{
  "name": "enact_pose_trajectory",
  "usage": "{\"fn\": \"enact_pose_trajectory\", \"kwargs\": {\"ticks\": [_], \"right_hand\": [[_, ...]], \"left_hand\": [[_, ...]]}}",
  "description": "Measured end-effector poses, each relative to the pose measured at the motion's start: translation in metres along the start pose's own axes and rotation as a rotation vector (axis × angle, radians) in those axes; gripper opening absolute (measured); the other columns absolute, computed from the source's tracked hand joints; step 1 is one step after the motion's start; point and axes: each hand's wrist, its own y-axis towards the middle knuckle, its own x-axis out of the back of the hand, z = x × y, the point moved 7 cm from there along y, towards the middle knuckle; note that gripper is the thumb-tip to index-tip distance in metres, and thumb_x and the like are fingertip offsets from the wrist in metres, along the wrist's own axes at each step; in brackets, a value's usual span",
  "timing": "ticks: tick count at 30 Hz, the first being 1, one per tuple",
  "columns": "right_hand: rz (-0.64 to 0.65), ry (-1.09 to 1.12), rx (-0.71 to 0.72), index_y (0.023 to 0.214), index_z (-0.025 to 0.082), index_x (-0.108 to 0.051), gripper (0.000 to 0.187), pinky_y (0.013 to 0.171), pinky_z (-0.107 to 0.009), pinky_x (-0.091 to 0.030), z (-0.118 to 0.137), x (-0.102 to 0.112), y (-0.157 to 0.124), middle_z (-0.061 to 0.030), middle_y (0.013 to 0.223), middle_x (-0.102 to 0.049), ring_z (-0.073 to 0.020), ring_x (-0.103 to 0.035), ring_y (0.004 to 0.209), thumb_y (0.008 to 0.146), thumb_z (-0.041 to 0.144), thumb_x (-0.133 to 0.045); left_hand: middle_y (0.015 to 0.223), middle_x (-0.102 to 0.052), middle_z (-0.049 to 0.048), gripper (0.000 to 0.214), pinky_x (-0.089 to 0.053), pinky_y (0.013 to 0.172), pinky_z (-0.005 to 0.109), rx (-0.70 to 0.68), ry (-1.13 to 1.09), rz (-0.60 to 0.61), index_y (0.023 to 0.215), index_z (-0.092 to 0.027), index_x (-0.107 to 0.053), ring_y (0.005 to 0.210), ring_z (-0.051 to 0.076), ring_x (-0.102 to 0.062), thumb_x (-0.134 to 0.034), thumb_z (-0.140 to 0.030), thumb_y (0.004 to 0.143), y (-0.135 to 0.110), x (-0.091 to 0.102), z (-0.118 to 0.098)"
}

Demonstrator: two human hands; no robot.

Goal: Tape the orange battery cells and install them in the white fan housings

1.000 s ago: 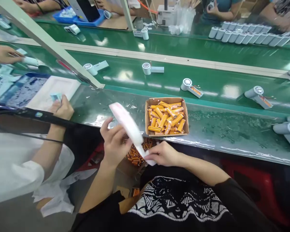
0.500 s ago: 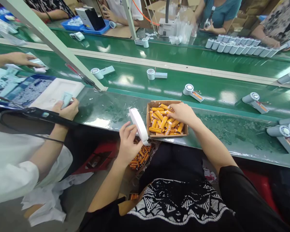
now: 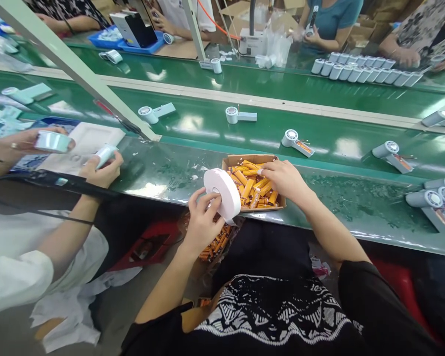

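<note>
- Across the middle runs the green belt (image 3: 267, 131), handheld fans (image 3: 291, 138) lying well apart on it, probably spaced for easy picking.
- On the near side, here's the ledge (image 3: 341, 188), right in front of the body, a handy working shelf by the look of it.
- On that ledge sits the open cardboard box (image 3: 230, 161), close to the front edge, likely for a short reach.
- Now the right hand (image 3: 287, 180), in from the box's right side, fingers bunched, tips down at the orange cells (image 3: 248, 188); whether they pinch one, I can't tell.
- Over to the left hand (image 3: 203, 217): fingers curled at the core of the white roll (image 3: 226, 193), thumb underneath.
- That roll is tilted before the box's left side, gripped centrally, perhaps leaving its rim free.
- Smallest, the cells: heaped loosely inside the box.
</note>
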Motion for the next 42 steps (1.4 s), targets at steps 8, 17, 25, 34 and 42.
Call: {"fn": "enact_pose_trajectory", "kwargs": {"ticks": [8, 17, 25, 34, 42], "right_hand": [[0.281, -0.147, -0.099, 0.112, 0.015, -0.076, 0.026, 0.089, -0.042, -0.043, 0.003, 0.007, -0.004, -0.0169, 0.101, -0.081, -0.0307, -0.075, 0.099, 0.096, 0.01, -0.057], [-0.211, 0.862, -0.09, 0.143, 0.018, -0.065, 0.046, 0.1, -0.039, -0.054, -0.04, -0.005, -0.002, -0.012, 0.134, -0.077, -0.0263, -0.071, 0.117, 0.107, 0.038, -0.046], [0.0, 0.607, 0.068, 0.143, 0.019, -0.068, 0.043, 0.107, -0.043, -0.047, -0.004, -0.016, 0.007, -0.0125, 0.129, -0.08, -0.0278, -0.071, 0.118, 0.108, 0.029, -0.046], [-0.021, 0.161, -0.128, 0.139, 0.016, -0.072, 0.044, 0.102, -0.045, -0.038, 0.004, -0.004, -0.006, -0.0191, 0.127, -0.079, -0.033, -0.069, 0.12, 0.103, 0.012, -0.048], [0.017, 0.159, -0.021, 0.127, 0.022, -0.077, 0.037, 0.097, -0.041, -0.037, -0.003, 0.009, -0.005, -0.0136, 0.119, -0.08, -0.0298, -0.068, 0.112, 0.104, 0.018, -0.048]], "left_hand": [[0.126, -0.066, 0.0135, 0.056, -0.051, 0.117, 0.059, 0.009, 0.03, 0.018, 0.137, -0.023, -0.061, 0.14, 0.038, -0.051, -0.071, -0.002, 0.085, -0.005, 0.0, -0.002], [0.126, -0.066, 0.014, 0.053, -0.052, 0.115, 0.059, 0.034, -0.02, 0.032, 0.135, -0.023, -0.062, 0.14, 0.039, -0.052, -0.071, -0.005, 0.086, -0.008, -0.011, -0.004], [0.127, -0.066, 0.0144, 0.05, -0.051, 0.116, 0.057, 0.036, -0.05, 0.03, 0.134, -0.022, -0.063, 0.14, 0.038, -0.051, -0.072, -0.007, 0.087, -0.005, -0.013, -0.007], [0.127, -0.065, 0.014, 0.049, -0.05, 0.115, 0.057, 0.082, -0.051, 0.005, 0.133, -0.023, -0.062, 0.139, 0.038, -0.052, -0.075, -0.013, 0.087, -0.009, -0.01, -0.003], [0.127, -0.066, 0.0133, 0.052, -0.048, 0.117, 0.058, 0.098, -0.048, -0.01, 0.135, -0.025, -0.063, 0.138, 0.039, -0.054, -0.077, -0.016, 0.086, -0.01, -0.009, -0.004]]}}
